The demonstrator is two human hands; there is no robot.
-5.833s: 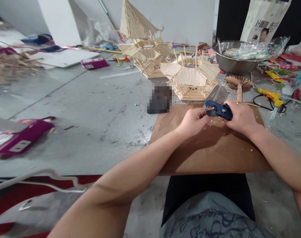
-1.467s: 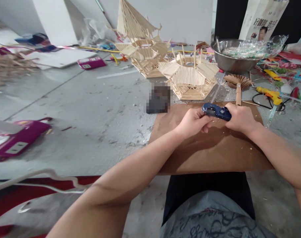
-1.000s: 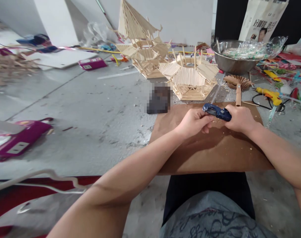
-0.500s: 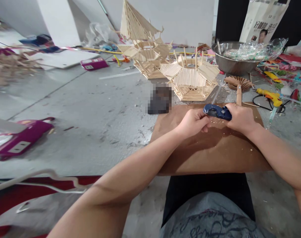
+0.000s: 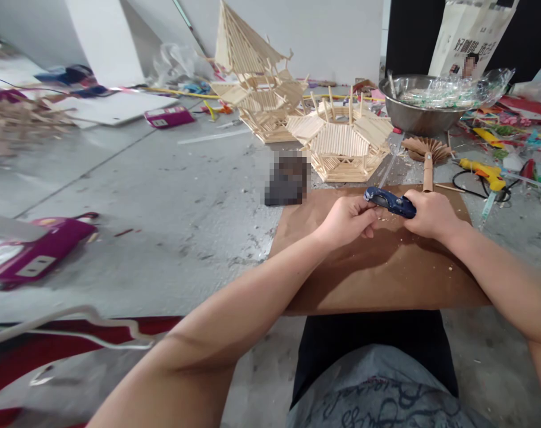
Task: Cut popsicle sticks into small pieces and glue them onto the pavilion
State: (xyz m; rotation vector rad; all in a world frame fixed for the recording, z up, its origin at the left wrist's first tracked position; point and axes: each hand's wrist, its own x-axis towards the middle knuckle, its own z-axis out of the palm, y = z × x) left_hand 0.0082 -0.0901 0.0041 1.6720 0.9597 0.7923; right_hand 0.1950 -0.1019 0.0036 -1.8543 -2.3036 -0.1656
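Observation:
My right hand [image 5: 431,213] is wrapped round a dark blue hand cutter [image 5: 390,202] with a metal pivot, held just above a brown board [image 5: 364,285]. At the cutter's left end, the fingers of my left hand [image 5: 348,221] are pinched together. Whatever is between them is hidden or too small to name. Small pale wood crumbs lie on the board below. Behind my hands stands a hexagonal stick-built pavilion model [image 5: 342,142] with upright posts. Farther back is a taller stick model with a pointed roof [image 5: 248,44].
A pixelated dark object [image 5: 287,178] sits at the board's far left corner. On the right lie a brown pleated paper fan shape [image 5: 427,151] and a yellow glue gun [image 5: 484,172], with a steel bowl [image 5: 424,119] behind. Purple power strips [image 5: 43,249] are at left.
The blue cutter has tilted slightly and its grip looks a little more squeezed. Both hands stay in nearly the same place.

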